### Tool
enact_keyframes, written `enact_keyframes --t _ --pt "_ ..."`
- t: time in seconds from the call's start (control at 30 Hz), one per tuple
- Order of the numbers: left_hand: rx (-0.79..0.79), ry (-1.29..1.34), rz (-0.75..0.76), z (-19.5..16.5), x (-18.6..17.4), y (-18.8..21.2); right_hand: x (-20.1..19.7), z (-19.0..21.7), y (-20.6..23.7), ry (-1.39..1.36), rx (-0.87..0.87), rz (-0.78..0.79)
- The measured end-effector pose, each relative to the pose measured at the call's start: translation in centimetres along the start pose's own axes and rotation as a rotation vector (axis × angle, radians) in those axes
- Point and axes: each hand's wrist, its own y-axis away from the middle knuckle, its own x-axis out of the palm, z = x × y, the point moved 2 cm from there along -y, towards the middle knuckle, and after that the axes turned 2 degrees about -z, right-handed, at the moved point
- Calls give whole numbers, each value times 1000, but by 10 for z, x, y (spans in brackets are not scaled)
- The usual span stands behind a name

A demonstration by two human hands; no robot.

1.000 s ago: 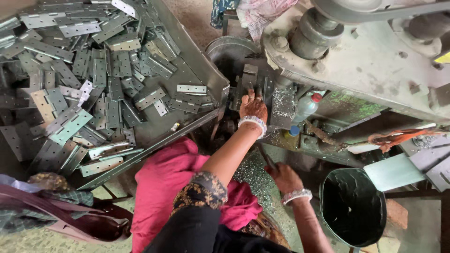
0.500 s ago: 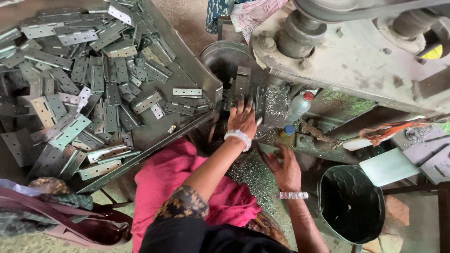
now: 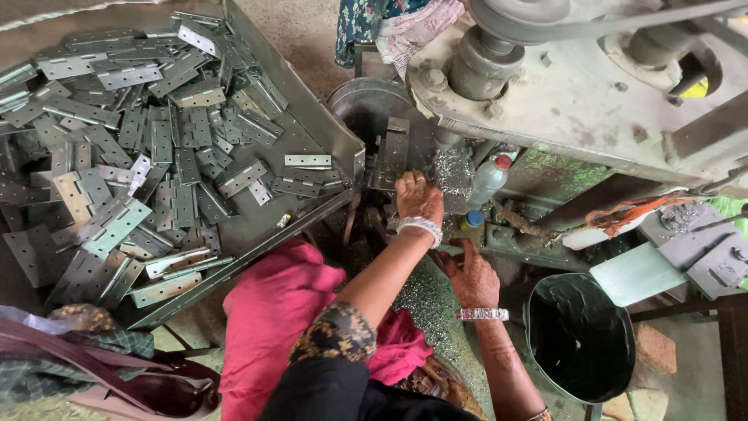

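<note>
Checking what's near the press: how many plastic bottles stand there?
2: a red-capped bottle beside the machine, and a blue-capped bottle just below it, near the left hand. Others may be hidden.

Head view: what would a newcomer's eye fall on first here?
Probably the big heap of grey metal hinges filling the slanted tray at upper left. Next, the person's left hand, a bangle at its wrist, reaching to the dark fixture of the heavy grey machine at centre. The right hand rests lower, near a black bucket at lower right.
</note>
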Motion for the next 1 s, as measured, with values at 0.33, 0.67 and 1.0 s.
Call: enact_keyframes --t 0.33,0.67,1.0 --pt "81 -118 -76 39 31 23 2 10 -6 169 -123 275" --pt "124 -311 -129 35 41 9 72 -57 -3 149 -32 360" --pt "113 -254 -98 34 39 0 108 -93 -1 30 -74 284"
